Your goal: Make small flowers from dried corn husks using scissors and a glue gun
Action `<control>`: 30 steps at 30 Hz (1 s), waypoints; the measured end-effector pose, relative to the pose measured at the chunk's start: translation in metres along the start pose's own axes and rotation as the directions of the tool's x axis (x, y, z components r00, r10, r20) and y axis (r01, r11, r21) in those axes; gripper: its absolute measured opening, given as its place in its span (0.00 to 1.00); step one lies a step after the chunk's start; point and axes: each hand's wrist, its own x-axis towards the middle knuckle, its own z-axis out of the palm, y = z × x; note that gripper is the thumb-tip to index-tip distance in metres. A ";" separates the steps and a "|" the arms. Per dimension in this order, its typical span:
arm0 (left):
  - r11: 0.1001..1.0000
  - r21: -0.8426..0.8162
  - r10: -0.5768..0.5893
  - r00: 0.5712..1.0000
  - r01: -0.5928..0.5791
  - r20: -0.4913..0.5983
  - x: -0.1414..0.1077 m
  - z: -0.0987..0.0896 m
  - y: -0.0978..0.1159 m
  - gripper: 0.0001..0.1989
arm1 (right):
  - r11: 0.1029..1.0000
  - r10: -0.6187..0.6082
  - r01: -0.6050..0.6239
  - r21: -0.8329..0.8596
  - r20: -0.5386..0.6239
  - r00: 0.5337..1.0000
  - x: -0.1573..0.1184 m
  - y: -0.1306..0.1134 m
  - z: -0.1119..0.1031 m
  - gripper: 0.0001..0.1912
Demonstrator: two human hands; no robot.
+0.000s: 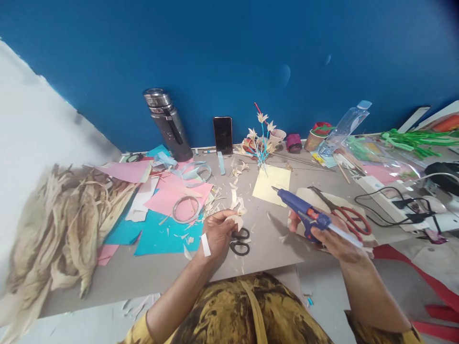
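The right hand (324, 234) is gripping a blue glue gun (304, 212), fingers wrapped around the handle, nozzle pointing up and away toward the yellow paper (271, 185). The glue gun is hovering just above the table (258, 248), right of the black scissors (239, 240). The left hand (219, 232) is pinching a small cream piece of husk (236, 221) between its fingertips, holding it directly over the black scissors, which are lying flat on the table.

Right of the black scissors, beyond the glue gun, red-handled scissors (349, 216) are resting on a pale sheet. Left of the black scissors, pink and blue papers (168, 215) are overlapping in a messy spread, with a ring of tape (185, 209) sitting on top and cream scraps scattered about. Far left of the black scissors, a heap of dried husks (68, 220) is piling up at the table's edge.

Beyond the black scissors, by the blue wall, a metal flask (168, 124) is standing upright, a phone (223, 135) is leaning just right of it, and a small bunch of handmade flowers (261, 138) is standing up further right. Well right of the black scissors, cables (398, 205) are trailing across the table and green strips (412, 141) are lying near the wall.
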 end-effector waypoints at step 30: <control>0.961 0.230 0.145 0.988 -0.154 0.053 0.000 -0.004 -0.015 0.04 | 0.957 -0.286 0.287 0.040 0.275 0.918 0.017 -0.013 0.027 0.29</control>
